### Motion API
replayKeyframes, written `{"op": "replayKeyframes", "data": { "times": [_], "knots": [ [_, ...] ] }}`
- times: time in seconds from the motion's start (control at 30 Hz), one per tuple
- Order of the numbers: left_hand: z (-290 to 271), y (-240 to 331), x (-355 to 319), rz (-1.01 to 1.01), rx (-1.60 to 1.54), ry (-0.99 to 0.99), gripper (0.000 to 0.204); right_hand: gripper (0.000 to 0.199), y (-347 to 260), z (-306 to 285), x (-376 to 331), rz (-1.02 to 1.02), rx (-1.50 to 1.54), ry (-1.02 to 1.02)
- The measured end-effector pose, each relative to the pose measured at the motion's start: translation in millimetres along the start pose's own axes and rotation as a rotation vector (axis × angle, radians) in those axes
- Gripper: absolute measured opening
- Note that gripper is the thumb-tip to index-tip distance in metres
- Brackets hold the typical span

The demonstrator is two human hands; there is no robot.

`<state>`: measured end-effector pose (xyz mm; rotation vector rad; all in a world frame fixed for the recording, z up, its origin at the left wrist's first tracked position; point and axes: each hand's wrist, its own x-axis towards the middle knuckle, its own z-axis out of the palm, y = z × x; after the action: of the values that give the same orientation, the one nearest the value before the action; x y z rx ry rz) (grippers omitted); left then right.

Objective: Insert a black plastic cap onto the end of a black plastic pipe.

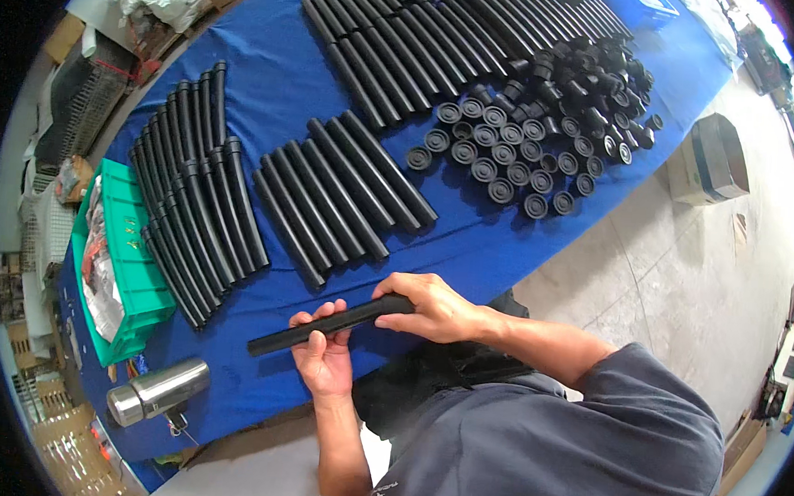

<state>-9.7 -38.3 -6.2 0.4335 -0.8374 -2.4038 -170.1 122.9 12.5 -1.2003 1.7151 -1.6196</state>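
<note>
- We hold a black tube (273, 341) over the near edge of the blue-covered table (469, 252): our left hand (325, 357) grasps its middle, our right hand (434, 309) grips its right end.
- Near the table's near left corner we have a steel flask (161, 392).
- Beyond our hands lies a row of black tubes (325, 200).
- A green crate (141, 273) stands at the left edge, beside thick-ended tubes (245, 204).
- Round caps (519, 173) cluster toward the right edge.
- Farthest, more tubes (376, 69) lie in rows.

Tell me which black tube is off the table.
The tube held by the left hand near its middle and the right hand at one end; the other tubes lie on the blue tablecloth.
</note>
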Motion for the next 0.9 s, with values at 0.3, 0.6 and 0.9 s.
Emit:
{"op": "replayKeyframes", "data": {
  "times": [0.3,0.6,0.9],
  "knots": [
    [0,1,2,-0.039,-0.025,-0.027,0.033,0.036,-12,-1,2,0.085,-0.102,-0.036],
    [1,3,-1,-0.077,-0.025,-0.001,0.035,0.027,-22,0,8,0.489,0.234,-0.065],
    [3,7,-6,-0.049,-0.062,0.007,0.035,0.027,-26,-7,24,0.222,-0.011,-0.152]
  ]
}}
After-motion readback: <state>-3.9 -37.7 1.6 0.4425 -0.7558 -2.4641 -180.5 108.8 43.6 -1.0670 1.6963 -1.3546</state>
